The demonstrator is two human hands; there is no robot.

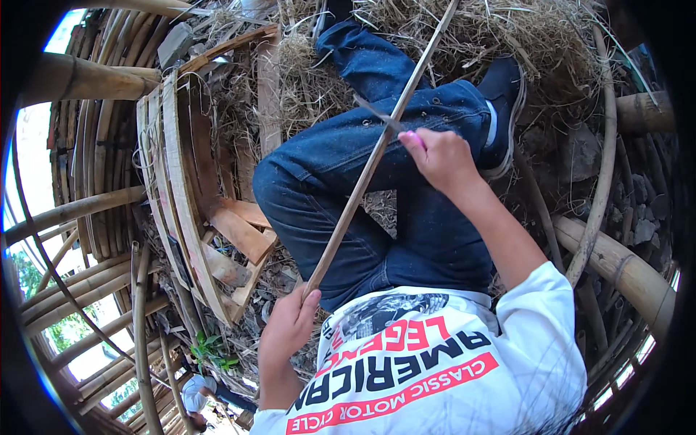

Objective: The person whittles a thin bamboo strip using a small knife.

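Observation:
My left hand (286, 328) is closed around the near end of a long, narrow bamboo strip (360, 187). The strip slants up and to the right across my bent legs, and its far end runs out of the top of the view. In my right hand (444, 161) is a knife (375, 111), gripped by its pink handle. Its thin blade crosses the strip above my shin and points up and to the left. Blade and strip appear to touch there. Blue jeans (304, 170) with pale specks lie beneath both.
Wooden planks (172, 170) stand on edge at the left, beside cut wood pieces (243, 232). Dry shavings (536, 40) heap up at the top right. Thick bamboo poles (616, 264) lie at the right, with stones among them. Another person (196, 395) shows at the lower left.

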